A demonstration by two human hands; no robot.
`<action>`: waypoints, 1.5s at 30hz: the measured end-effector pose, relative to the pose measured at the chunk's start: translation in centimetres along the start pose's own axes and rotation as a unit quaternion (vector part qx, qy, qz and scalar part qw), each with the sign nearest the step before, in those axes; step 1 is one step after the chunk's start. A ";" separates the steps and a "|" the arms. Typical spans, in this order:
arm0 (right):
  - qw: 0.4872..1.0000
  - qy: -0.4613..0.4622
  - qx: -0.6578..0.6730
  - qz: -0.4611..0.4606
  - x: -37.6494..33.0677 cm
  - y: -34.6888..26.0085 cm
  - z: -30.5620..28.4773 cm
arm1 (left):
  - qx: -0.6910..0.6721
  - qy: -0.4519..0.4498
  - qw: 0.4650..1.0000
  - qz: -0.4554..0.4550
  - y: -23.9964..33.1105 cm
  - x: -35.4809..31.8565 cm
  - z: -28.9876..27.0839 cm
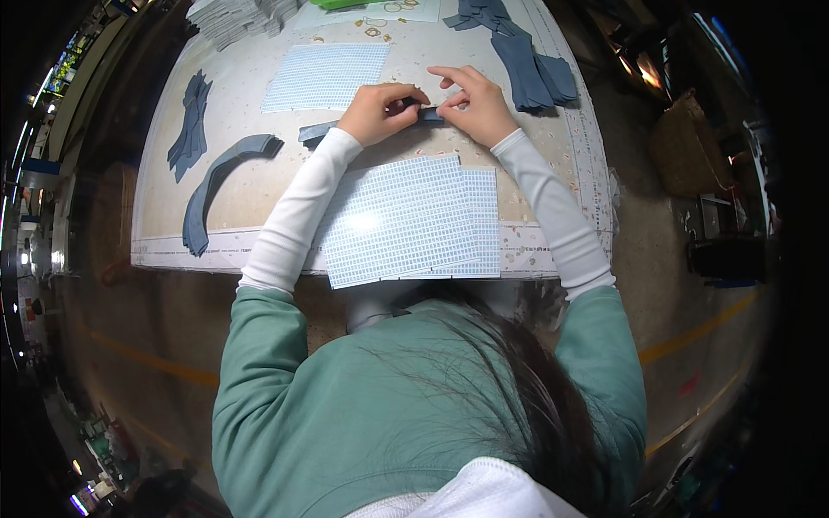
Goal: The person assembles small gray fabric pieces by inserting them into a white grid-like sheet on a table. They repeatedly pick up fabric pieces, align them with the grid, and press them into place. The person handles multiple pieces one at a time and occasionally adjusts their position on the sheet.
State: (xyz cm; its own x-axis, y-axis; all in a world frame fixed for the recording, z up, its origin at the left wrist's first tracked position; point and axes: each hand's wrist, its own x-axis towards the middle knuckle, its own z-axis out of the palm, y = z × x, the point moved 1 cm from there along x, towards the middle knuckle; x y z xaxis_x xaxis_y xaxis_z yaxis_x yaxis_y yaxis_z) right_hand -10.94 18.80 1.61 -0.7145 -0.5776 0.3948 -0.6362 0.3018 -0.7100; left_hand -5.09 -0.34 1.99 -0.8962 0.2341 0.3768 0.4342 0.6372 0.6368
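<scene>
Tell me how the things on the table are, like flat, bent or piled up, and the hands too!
Left hand: curled at a blue-grey strip, grip unclear
Right hand: thumb and forefinger near the strip, other fingers raised, grip unclear
Blue-grey strip: partly hidden
Near printed sheets: flat, overlapping
Far printed sheet: flat
Curved blue-grey stack: bent
Left blue-grey bundle: fanned
Right blue-grey pieces: layered, fanned
Grey pile: stacked
Yellowish bands: loose

I wear a green top (406,406), its loose sleeves (259,345) creased in soft folds. From them, close-fitting white sleeves (298,207), wrinkled along their length and gathered at the upper edge, run to my bare left grip (421,102) and right grip (442,102). Long, loose hair (544,380) trails across the green, beside white cloth (496,492).
</scene>
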 end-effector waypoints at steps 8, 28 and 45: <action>0.998 0.047 0.032 0.031 0.2 1.4 0.2 | 0.040 -0.032 0.999 -0.010 -0.1 0.1 -0.2; 0.986 -0.010 0.153 0.069 0.4 0.3 0.7 | 0.018 0.007 1.000 0.018 -0.3 0.2 0.4; 0.987 -0.076 0.137 0.030 0.2 -0.8 0.3 | 0.014 -0.001 1.000 0.009 -0.3 0.1 0.4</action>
State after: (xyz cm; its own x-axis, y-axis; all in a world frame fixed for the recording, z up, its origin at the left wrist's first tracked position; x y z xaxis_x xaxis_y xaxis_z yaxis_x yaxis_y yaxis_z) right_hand -10.51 18.27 2.06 -0.6832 -0.6783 0.2705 -0.4773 0.1345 -0.8684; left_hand -5.32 -0.22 1.59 -0.8885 0.2471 0.3866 0.4475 0.6527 0.6114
